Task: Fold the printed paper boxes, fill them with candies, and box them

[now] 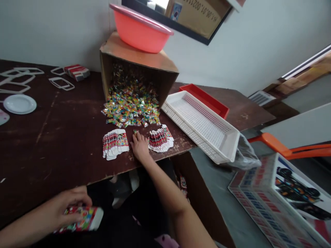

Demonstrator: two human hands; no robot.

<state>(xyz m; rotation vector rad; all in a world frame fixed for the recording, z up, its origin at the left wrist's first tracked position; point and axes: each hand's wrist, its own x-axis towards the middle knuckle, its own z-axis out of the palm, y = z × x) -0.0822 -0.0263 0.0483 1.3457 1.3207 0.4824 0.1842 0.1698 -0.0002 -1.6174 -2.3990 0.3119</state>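
My left hand point(73, 205) is closed around a small red printed carton point(86, 218) with a white end, held over my lap below the table edge. My right hand point(140, 146) reaches onto the table, fingers bent down, with a small candy packet point(135, 131) at the fingertips. On one side of it lies a fanned stack of flat printed cartons point(113, 143); close on the other side is a second fanned stack point(160, 139). Beyond the hand, clear packets of colourful candy point(131, 106) spill from a cardboard box point(165, 63) lying on its side.
A pink basin point(141, 29) sits atop the cardboard box. To the right are a white perforated tray point(201, 127) and a red tray point(207, 100). White plate point(20, 104), card frames point(61, 83) and red-striped cartons point(77, 71) lie left. An open carton point(204, 199) stands below the table.
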